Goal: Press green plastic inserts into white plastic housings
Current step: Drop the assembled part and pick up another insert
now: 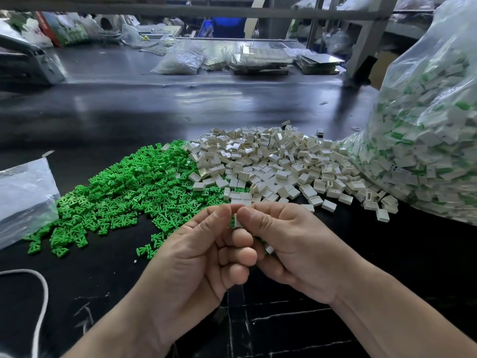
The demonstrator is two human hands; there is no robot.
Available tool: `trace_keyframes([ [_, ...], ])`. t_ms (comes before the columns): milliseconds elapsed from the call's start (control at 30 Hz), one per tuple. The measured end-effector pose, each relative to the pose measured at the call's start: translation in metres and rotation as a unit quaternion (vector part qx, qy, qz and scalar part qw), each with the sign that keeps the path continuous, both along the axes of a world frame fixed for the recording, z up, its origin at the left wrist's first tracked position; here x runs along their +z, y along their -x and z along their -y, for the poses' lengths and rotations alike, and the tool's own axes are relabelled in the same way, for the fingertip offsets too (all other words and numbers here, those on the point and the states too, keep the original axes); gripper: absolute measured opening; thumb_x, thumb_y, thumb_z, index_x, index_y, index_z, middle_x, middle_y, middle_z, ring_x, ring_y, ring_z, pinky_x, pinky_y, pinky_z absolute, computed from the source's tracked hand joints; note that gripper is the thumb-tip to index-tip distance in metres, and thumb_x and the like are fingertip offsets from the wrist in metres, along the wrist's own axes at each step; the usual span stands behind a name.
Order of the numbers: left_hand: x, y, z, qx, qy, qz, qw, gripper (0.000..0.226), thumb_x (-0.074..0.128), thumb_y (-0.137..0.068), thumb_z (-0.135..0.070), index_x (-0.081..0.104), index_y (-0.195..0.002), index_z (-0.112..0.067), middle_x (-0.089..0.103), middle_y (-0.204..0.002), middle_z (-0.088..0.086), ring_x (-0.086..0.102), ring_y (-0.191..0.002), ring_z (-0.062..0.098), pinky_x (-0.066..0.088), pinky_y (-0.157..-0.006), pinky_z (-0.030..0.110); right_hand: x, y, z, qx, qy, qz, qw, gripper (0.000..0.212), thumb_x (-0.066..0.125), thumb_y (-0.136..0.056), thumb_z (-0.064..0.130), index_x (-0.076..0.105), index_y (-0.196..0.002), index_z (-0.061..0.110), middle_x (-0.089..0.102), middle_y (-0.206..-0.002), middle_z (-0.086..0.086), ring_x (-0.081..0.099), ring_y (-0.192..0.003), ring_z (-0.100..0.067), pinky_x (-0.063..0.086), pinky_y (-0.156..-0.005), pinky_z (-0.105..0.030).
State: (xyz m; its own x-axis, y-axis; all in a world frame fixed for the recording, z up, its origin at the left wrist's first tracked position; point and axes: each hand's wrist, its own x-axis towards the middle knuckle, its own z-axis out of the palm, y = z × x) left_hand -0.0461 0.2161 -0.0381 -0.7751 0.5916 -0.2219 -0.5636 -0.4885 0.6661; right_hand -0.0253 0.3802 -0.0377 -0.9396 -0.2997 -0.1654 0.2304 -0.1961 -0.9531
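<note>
While my left hand (196, 257) and right hand (294, 244) pinch one housing (239, 221), many inserts (129, 187) and housings (278, 161) beyond them wait unassembled.

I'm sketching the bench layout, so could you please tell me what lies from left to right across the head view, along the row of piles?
flat clear bag → pile of green inserts → pile of white housings → large clear bag of white-and-green parts
</note>
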Motion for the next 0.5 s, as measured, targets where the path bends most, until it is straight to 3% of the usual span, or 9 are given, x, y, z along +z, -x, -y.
trace_keyframes([
  [67, 0.0007, 0.0001, 0.0002, -0.005, -0.006, -0.005, 1.0, 0.033, 0.087, -0.065, -0.021, 0.073, -0.092, -0.008, 0.064, -0.063, 0.013, 0.065, -0.047, 0.019, 0.052, -0.038, 0.023, -0.0009, -0.0003, -0.0004, 0.002, 0.004, -0.006, 1.0, 0.051, 0.062, -0.092, 0.041, 0.058, -0.109, -0.007, 0.055, -0.06, 0.001, 0.04, -0.038, -0.007, 0.027, -0.032, -0.015],
  [200, 0.0052, -0.0016, -0.003, 0.023, 0.039, -0.018, 0.999, 0.009, 0.071, -0.066, -0.019, 0.071, -0.073, -0.013, 0.06, -0.055, 0.011, 0.06, -0.038, 0.017, 0.046, -0.031, 0.021, -0.003, -0.0015, 0.0005, -0.007, -0.007, -0.006, 1.0, 0.047, 0.063, -0.09, 0.042, 0.06, -0.099, -0.004, 0.055, -0.06, 0.0, 0.04, -0.039, -0.008, 0.026, -0.032, -0.016],
  [367, 0.0085, -0.0041, -0.0043, 0.04, 0.048, -0.028, 0.998, 0.002, 0.068, -0.066, -0.018, 0.07, -0.066, -0.016, 0.057, -0.052, 0.01, 0.057, -0.035, 0.016, 0.045, -0.03, 0.019, -0.0005, -0.0027, 0.0023, -0.012, -0.003, 0.0, 1.0, 0.032, 0.063, -0.09, 0.042, 0.067, -0.092, 0.011, 0.054, -0.058, -0.001, 0.038, -0.039, -0.009, 0.021, -0.034, -0.019],
  [500, 0.0068, -0.0054, -0.004, 0.045, 0.049, -0.044, 0.997, 0.004, 0.067, -0.071, -0.019, 0.07, -0.069, -0.016, 0.056, -0.053, 0.009, 0.056, -0.036, 0.015, 0.044, -0.03, 0.02, -0.0012, -0.003, 0.0055, -0.021, -0.011, 0.006, 1.0, 0.05, 0.064, -0.089, 0.043, 0.06, -0.099, -0.006, 0.054, -0.06, -0.003, 0.038, -0.041, -0.012, 0.021, -0.034, -0.02],
])
